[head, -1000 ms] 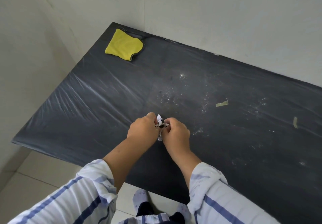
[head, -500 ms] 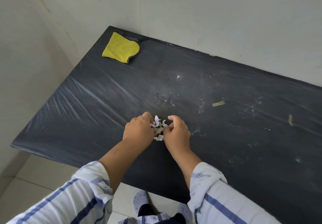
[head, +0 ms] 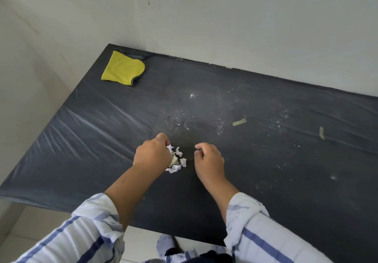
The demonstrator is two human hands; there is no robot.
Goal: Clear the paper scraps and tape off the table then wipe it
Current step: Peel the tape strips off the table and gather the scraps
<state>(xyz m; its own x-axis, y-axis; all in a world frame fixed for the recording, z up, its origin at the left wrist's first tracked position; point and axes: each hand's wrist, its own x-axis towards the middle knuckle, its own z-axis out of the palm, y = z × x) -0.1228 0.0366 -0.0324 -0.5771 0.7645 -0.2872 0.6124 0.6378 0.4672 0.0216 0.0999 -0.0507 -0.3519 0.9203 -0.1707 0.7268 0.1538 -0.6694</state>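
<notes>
1. Gripping the paper scraps [head: 177, 160], the left hand [head: 152, 156] has its fingers curled round one side of the white crumpled clump. The clump lies on the counter [head: 86, 140] towards its front edge, and part of it is hidden under the fingers.
2. The right hand [head: 208, 159] is just beside the clump on the opposite side and does not touch it. Its fingers are curled inward, with the thumb close to the index finger and nothing visible between them.
3. Two strips of tape lie flat on the counter to the right of the hands, well apart from each other: the first strip [head: 239, 122] and, farther right, the second strip [head: 321, 133].
4. A yellow cloth [head: 122, 69] lies in the far left corner of the counter, near both walls.
5. The counter surface is dark, covered with wrinkled film, and carries white specks beyond the hands.
6. Striped sleeves [head: 96, 217] are pushed up both forearms.
</notes>
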